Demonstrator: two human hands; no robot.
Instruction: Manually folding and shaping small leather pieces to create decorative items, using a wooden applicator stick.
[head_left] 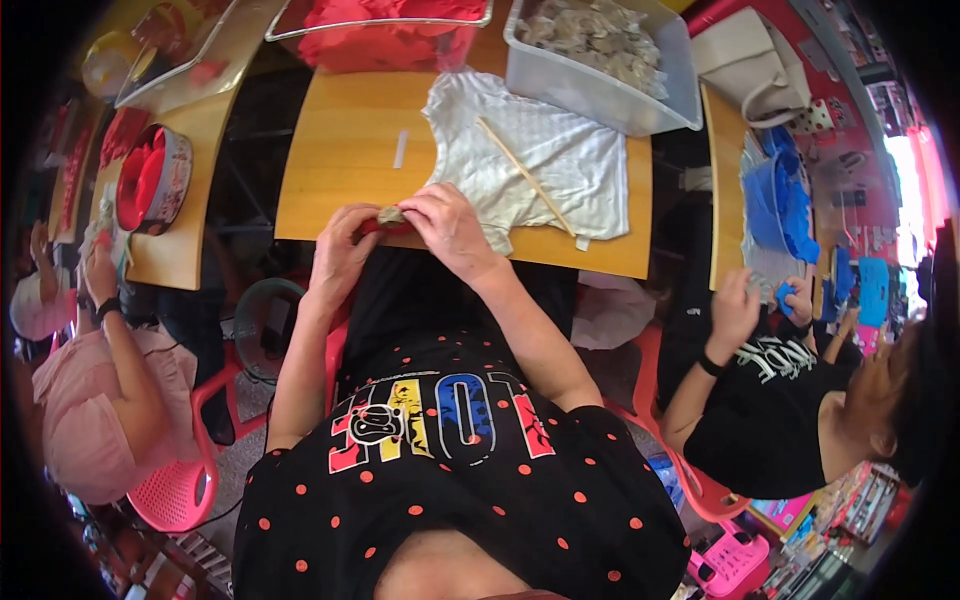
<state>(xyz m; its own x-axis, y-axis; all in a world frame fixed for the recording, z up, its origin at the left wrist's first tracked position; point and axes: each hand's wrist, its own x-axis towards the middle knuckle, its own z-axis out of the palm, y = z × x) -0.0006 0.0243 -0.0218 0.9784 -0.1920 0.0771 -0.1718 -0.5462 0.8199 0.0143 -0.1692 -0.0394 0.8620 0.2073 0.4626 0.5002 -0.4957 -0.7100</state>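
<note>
My left hand (345, 248) and my right hand (447, 225) meet at the table's near edge, over my lap. Pinched between their fingertips is a small soft piece (391, 215), greyish-gold on top with red below; its exact kind is too small to make out. Just beyond my right hand a white short-sleeved shirt (580, 150) lies spread on the wooden table (335, 130). A thin wooden stick (525, 177) rests slantwise across the shirt. Left of the shirt lies a short whitish strip (400, 150).
At the far edge stand a clear bin of red pieces (385, 45) and a translucent bin (620, 105) of greyish-gold pieces. A person on the right (760, 400) handles something blue near a blue basket (775, 200). Another person (120, 400) sits left, by a round tin (175, 180).
</note>
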